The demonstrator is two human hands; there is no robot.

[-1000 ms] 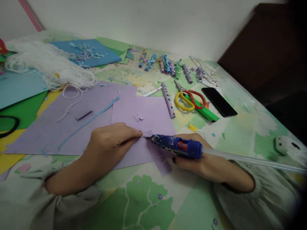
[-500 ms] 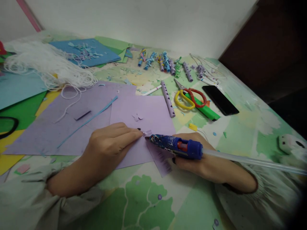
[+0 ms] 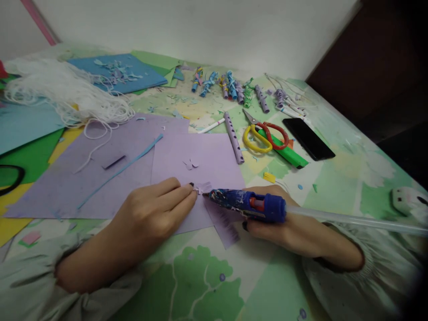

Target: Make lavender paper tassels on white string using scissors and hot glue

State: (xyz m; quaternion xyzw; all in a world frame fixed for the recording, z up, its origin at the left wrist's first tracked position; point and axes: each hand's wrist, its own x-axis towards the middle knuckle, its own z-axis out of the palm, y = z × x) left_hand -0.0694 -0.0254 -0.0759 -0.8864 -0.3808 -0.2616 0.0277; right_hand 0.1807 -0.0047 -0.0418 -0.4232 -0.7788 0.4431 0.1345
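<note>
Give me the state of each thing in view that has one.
Glue gun: held in the right hand
Purple strip: fringed
Scissors: blades look shut
Phone: face up, screen dark
White string: loose heap
Spotted tube: rolled, lying down
Blue paper: strewn with scraps

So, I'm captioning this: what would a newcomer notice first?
The blue glue gun in the right hand, a clear stick jutting from its back and its tip close to the left hand, stands out first. Next come the tangled white cord at upper left and the yellow-and-red-handled scissors right of centre.
</note>
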